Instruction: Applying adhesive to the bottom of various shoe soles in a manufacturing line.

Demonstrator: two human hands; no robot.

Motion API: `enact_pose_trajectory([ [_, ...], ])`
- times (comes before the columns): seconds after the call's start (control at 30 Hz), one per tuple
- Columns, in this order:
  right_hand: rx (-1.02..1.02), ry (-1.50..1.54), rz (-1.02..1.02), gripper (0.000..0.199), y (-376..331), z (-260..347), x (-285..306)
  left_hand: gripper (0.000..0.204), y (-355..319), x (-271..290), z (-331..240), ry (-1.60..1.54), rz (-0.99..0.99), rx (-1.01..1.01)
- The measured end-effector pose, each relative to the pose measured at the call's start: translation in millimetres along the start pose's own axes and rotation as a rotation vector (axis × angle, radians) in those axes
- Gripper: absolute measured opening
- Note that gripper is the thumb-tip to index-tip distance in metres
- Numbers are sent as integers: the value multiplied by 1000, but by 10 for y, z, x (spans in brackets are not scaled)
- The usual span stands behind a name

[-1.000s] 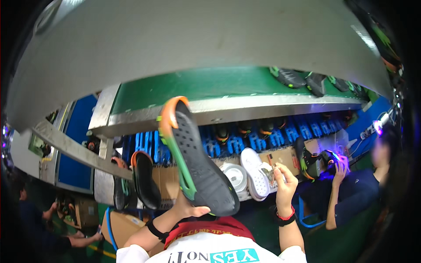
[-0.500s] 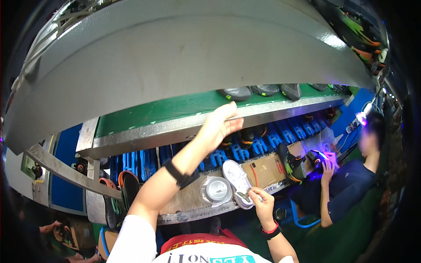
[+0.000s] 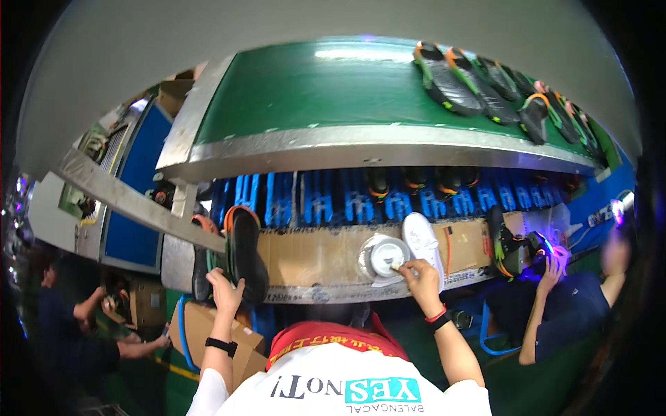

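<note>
My left hand [image 3: 225, 290] is beside two dark soles at the left end of the bench, thumb and fingers apart. The larger orange-rimmed black sole [image 3: 246, 256] stands to its right. A second sole [image 3: 202, 263] is by its fingertips; whether they touch it I cannot tell. My right hand [image 3: 422, 279] is closed in a pinch on something small and pale, too small to name. Its fingertips are over the rim of a round white tub [image 3: 388, 256]. Just right of the tub lies a white shoe [image 3: 420, 236].
A green conveyor belt [image 3: 312, 90] with several black soles [image 3: 479, 97] runs beyond the metal rail [image 3: 374, 152]. Blue racks [image 3: 319, 197] fill the space below. Cardboard [image 3: 305, 253] covers the bench. At right, a co-worker [image 3: 576, 305] handles a shoe under violet light.
My left hand has come back from the conveyor edge down to the soles at left. The right hand has shifted from the white shoe's heel to the tub. The view has moved.
</note>
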State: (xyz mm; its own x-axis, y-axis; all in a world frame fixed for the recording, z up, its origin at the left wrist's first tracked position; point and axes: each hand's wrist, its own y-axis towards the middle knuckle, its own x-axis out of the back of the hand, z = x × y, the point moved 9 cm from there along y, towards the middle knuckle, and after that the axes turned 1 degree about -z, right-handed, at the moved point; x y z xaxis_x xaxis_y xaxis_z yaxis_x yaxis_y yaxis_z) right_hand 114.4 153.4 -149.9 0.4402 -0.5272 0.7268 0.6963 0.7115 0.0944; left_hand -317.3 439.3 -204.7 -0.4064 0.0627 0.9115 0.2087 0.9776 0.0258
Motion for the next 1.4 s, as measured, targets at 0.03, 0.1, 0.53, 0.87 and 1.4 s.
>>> enact_pose_trajectory([
  [0.03,-4,1,-4,13,13,-42,-44,58,-44,-119,178,27,71,1],
  [0.1,28,-18,4,12,39,-65,-124,58,-121,-405,399,-39,347,155],
  [0.53,59,-142,62,12,109,-195,-591,16,72,-272,395,-104,345,167],
  [0.87,106,-185,113,10,132,-172,-752,19,298,-32,650,-480,260,316],
  [1.4,-6,-115,43,13,65,-220,-549,71,-502,-183,-869,-1854,508,444],
])
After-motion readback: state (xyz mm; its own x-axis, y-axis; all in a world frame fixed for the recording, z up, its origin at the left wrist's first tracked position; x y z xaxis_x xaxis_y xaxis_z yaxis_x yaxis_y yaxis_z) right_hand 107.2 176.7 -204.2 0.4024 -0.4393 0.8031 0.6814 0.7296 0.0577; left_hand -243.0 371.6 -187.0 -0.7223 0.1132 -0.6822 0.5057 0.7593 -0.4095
